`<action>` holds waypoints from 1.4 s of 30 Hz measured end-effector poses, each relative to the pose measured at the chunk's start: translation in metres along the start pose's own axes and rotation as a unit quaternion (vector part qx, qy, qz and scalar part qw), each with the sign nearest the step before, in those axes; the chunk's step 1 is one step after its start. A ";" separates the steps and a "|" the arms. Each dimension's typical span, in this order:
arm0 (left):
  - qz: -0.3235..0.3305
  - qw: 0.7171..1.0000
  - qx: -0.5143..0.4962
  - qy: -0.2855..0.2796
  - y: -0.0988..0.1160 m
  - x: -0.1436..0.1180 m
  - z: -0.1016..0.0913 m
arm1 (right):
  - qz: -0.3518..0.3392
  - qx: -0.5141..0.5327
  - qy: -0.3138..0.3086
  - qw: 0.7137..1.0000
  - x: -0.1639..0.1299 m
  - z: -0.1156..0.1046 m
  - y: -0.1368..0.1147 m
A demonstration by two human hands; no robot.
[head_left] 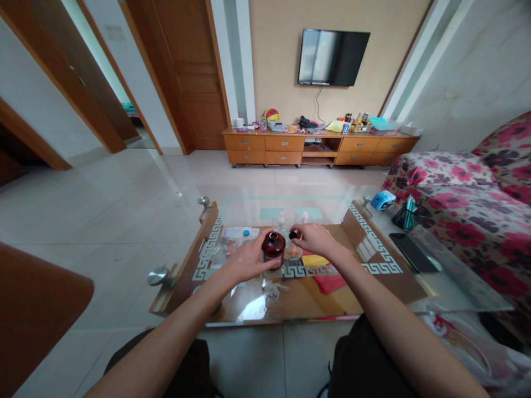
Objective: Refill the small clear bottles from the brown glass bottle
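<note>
A brown glass bottle (272, 251) with an uncovered mouth is upright over the glass table (244, 304). My left hand (248, 258) grips it from the left side, thumb and fingers around its body. Just right of the bottle's neck, my right hand (314, 239) pinches a small black cap (293, 235) between thumb and fingers, apart from the bottle. Two clear glass-like objects, one of them a clear stopper shape (281, 219), are behind the hands; their exact kind is hard to make out.
On the table's right side are a blue box (383, 200), a black mesh holder with pencils (410, 214) and a dark phone-like slab (410, 251). Yellow and red items show through the glass. A flowered sofa (452, 204) stands at right, a cluttered low cabinet (286, 145) ahead.
</note>
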State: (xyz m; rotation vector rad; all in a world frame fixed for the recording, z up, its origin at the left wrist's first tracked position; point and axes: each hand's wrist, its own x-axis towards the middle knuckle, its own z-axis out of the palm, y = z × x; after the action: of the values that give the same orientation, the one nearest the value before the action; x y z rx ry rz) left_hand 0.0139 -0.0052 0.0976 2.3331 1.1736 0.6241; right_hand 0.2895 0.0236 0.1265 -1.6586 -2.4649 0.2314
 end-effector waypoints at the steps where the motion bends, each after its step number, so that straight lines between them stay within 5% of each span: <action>1: -0.001 1.000 -0.001 -0.001 0.000 0.000 0.000 | 0.000 -0.006 -0.016 1.000 0.000 0.003 0.000; 12: -0.004 1.000 0.001 0.001 -0.004 0.000 0.001 | 0.017 0.006 -0.110 0.994 0.004 0.029 0.013; 28: 0.003 1.000 0.006 0.003 -0.008 0.001 0.003 | 0.018 0.022 -0.109 0.994 0.007 0.048 0.019; 42: -0.015 0.996 -0.047 0.078 0.001 0.006 0.005 | 0.018 0.023 -0.117 0.993 0.006 0.047 0.021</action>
State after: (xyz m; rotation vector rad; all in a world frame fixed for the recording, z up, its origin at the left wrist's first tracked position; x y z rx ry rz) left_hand 0.0204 -0.0021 0.0954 2.2174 1.2183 0.8449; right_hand 0.2960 0.0350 0.0768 -1.7496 -2.5722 0.5111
